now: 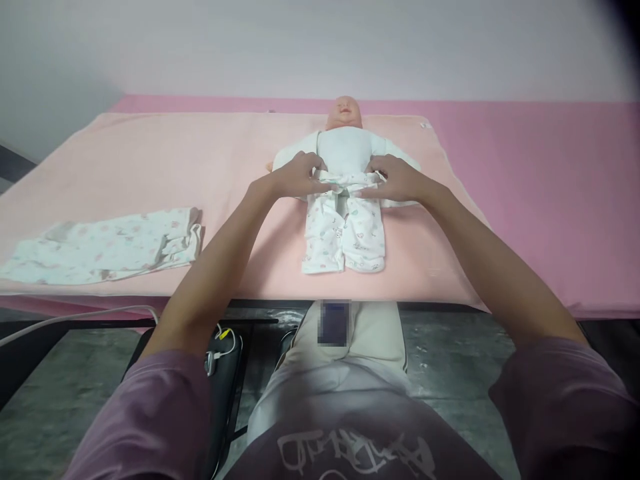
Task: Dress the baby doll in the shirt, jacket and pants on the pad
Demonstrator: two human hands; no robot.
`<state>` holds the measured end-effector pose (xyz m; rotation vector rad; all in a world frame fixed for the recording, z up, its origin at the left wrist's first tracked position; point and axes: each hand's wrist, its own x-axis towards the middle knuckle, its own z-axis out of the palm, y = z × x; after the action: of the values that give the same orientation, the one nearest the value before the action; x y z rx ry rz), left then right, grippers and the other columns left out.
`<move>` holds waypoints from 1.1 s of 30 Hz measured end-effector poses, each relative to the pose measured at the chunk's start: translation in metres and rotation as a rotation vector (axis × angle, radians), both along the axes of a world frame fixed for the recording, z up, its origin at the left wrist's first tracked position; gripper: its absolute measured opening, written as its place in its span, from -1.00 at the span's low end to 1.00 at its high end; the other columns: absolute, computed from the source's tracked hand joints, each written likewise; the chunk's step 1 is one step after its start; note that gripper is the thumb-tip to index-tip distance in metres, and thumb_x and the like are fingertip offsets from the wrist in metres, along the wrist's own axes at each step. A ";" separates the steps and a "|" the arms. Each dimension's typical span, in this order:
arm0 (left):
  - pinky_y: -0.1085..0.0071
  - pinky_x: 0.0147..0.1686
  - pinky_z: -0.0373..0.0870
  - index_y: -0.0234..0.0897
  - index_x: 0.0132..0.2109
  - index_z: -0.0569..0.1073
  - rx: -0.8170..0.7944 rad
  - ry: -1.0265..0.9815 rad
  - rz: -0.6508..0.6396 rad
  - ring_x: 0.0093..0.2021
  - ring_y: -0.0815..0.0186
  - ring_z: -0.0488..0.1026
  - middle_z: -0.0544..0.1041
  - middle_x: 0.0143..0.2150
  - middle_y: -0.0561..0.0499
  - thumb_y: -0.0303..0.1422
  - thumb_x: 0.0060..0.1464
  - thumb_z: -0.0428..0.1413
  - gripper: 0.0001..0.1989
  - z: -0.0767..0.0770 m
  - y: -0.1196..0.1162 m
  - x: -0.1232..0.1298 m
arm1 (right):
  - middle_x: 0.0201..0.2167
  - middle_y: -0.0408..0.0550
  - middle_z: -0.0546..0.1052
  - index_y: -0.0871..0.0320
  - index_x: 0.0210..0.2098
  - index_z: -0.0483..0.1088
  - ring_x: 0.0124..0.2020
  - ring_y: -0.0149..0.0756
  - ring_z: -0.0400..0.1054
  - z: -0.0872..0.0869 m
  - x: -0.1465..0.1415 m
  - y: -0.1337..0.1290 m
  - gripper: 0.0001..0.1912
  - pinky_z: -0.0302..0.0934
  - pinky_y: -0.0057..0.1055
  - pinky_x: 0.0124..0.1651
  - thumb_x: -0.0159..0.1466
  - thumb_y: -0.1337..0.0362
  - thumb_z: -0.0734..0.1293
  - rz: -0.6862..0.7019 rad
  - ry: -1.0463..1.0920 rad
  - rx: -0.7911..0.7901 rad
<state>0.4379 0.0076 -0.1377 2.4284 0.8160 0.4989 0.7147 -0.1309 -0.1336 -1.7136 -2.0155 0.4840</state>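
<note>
A baby doll (345,113) lies face up on the pink cloth, its body in a white top (347,148). Small white patterned pants (344,233) cover its lower part, legs pointing toward me. At the left end of the waistband, my left hand (303,175) pinches the fabric between thumb and fingers. My right hand (395,177) grips the waistband's right end the same way. Between the two hands the waistband is bunched at the doll's belly. The doll's legs are hidden by the pants.
Folded patterned clothing (107,247) lies at the left on the light pink cloth (200,153). A darker pink surface (540,200) extends to the right. Below the front edge are a white cable (85,317) and a black case (225,380).
</note>
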 end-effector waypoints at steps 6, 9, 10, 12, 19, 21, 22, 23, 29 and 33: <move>-0.12 0.25 0.43 -0.18 -0.12 0.45 -0.022 0.144 -0.053 0.25 -0.30 0.41 0.47 0.03 -0.21 0.15 -0.22 0.60 -0.26 -0.015 -0.036 -0.025 | -0.21 -0.01 0.50 0.01 -0.10 0.42 -0.13 0.05 0.36 -0.012 -0.010 -0.037 -0.22 0.28 -0.08 -0.07 0.02 -0.40 0.67 -0.013 -0.016 -0.103; -0.14 0.30 0.38 -0.19 -0.14 0.45 0.023 0.135 -0.063 0.24 -0.27 0.38 0.47 0.00 -0.21 0.16 -0.12 0.55 -0.32 -0.020 -0.051 -0.030 | -0.24 -0.01 0.49 0.02 -0.14 0.41 -0.15 0.04 0.35 -0.016 -0.019 -0.045 -0.29 0.25 -0.10 -0.08 0.08 -0.35 0.65 -0.026 -0.028 -0.116; -0.15 0.32 0.36 -0.19 -0.15 0.46 0.046 0.123 -0.069 0.23 -0.25 0.38 0.47 -0.01 -0.21 0.17 -0.06 0.52 -0.36 -0.020 -0.056 -0.031 | -0.26 -0.01 0.48 0.04 -0.18 0.40 -0.16 0.03 0.34 -0.017 -0.022 -0.047 -0.33 0.23 -0.11 -0.08 0.12 -0.33 0.62 -0.025 -0.037 -0.109; -0.17 0.33 0.35 -0.19 -0.14 0.48 0.075 0.115 -0.080 0.21 -0.23 0.38 0.47 0.00 -0.21 0.19 0.03 0.45 -0.40 -0.020 -0.065 -0.034 | -0.29 0.00 0.46 0.06 -0.25 0.36 -0.16 0.03 0.33 -0.017 -0.028 -0.052 -0.38 0.22 -0.11 -0.06 0.19 -0.31 0.57 -0.017 -0.066 -0.094; -0.19 0.31 0.39 -0.16 0.03 0.46 -0.032 0.242 -0.038 0.30 -0.37 0.37 0.44 0.13 -0.21 0.12 -0.41 0.64 -0.08 -0.017 -0.082 -0.048 | -0.05 0.11 0.46 0.05 -0.08 0.34 0.03 0.21 0.30 -0.013 -0.041 -0.071 -0.07 0.30 -0.04 0.02 -0.17 -0.32 0.75 -0.023 -0.170 -0.170; -0.22 0.33 0.37 -0.17 0.00 0.46 -0.017 0.244 -0.038 0.30 -0.37 0.35 0.45 0.10 -0.19 0.10 -0.40 0.64 -0.11 -0.015 -0.085 -0.048 | -0.05 0.12 0.45 0.06 -0.10 0.33 0.05 0.24 0.29 -0.012 -0.045 -0.073 -0.08 0.28 -0.01 0.05 -0.17 -0.31 0.75 -0.015 -0.192 -0.168; -0.22 0.33 0.36 -0.18 -0.02 0.46 0.001 0.249 -0.049 0.29 -0.37 0.36 0.45 0.08 -0.19 0.11 -0.37 0.62 -0.15 -0.014 -0.088 -0.048 | -0.06 0.13 0.45 0.07 -0.13 0.33 0.05 0.24 0.29 -0.012 -0.047 -0.075 -0.11 0.27 -0.01 0.07 -0.13 -0.32 0.73 0.002 -0.196 -0.167; -0.21 0.32 0.37 -0.18 -0.03 0.46 0.026 0.258 -0.067 0.28 -0.36 0.36 0.46 0.06 -0.19 0.13 -0.32 0.60 -0.18 -0.012 -0.090 -0.048 | -0.08 0.12 0.45 0.07 -0.14 0.33 0.05 0.24 0.28 -0.012 -0.048 -0.077 -0.15 0.27 -0.01 0.07 -0.08 -0.33 0.71 0.023 -0.197 -0.165; -0.13 0.19 0.42 -0.28 0.07 0.44 0.176 0.350 -0.170 0.23 -0.36 0.38 0.45 0.16 -0.31 0.31 -0.23 0.49 -0.06 -0.008 -0.112 -0.060 | -0.05 0.10 0.46 0.07 -0.07 0.35 -0.02 0.14 0.29 -0.022 -0.045 -0.098 -0.12 0.24 -0.10 -0.02 -0.06 -0.35 0.71 0.110 -0.181 -0.132; -0.04 0.13 0.42 -0.33 0.10 0.47 0.305 0.366 -0.219 0.17 -0.27 0.43 0.50 0.15 -0.35 0.19 -0.08 0.47 -0.18 -0.012 -0.125 -0.066 | -0.04 0.12 0.52 0.11 -0.05 0.43 -0.03 0.14 0.33 -0.032 -0.045 -0.113 -0.22 0.22 -0.11 -0.01 0.06 -0.31 0.66 0.163 -0.195 -0.030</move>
<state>0.3722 -0.1179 -0.1499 2.9033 0.6388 0.0982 0.6699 -0.2438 -0.1654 -1.6788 -2.3098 0.4151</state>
